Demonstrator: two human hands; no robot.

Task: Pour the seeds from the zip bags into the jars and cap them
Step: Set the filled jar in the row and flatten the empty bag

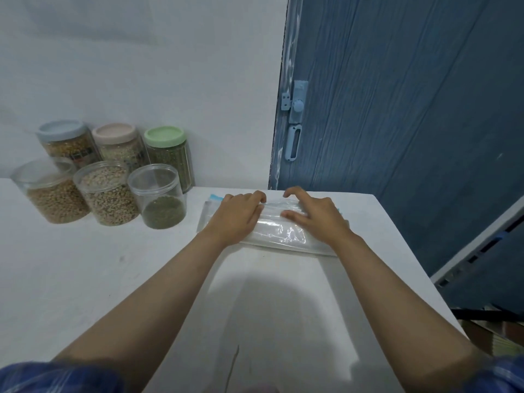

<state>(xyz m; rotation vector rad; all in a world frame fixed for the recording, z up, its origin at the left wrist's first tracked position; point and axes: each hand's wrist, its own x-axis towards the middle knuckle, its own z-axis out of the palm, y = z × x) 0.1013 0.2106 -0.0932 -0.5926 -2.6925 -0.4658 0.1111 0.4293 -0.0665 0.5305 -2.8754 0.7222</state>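
Step in hand, by the look of it: flattening and squaring the spent bags, pouring apparently done.

Landmark: short clear plastic jar part-filled with green seeds (160, 197), lidless, on the white table (85, 265).

Just right of that jar: flat stack of clear, empty-looking plastic zip bags (283, 234), a blue zip strip (217, 197) peeking out at the corner nearest the jar.

Left hand (236, 215): palm down on the stack's end nearer the jar, pressing, gripping nothing, fingertips bent over the far edge. Right hand (317, 217): on the end farther from the jar, arched, fingertips and thumb touching the plastic; pinching or only pressing, impossible to tell.

Left of the jar: two more lidless clear jars, one of pale beans (107, 194) and one of tan seeds (49, 194). Behind the jar: three tall capped jars, the nearest with a green lid (167, 148).

To do this well:
- Press from the closed bottom toward the zip, pushing air out rather than trapping it.
- Keep one palm anchoring; slippery film, likely to skate on the smooth top.
- Sweep away from the jar, never toward it; lidless, light, easily tipped.
- Check corners for stray seeds before setting aside.
- Then find caps for the three lidless jars; none visible here.
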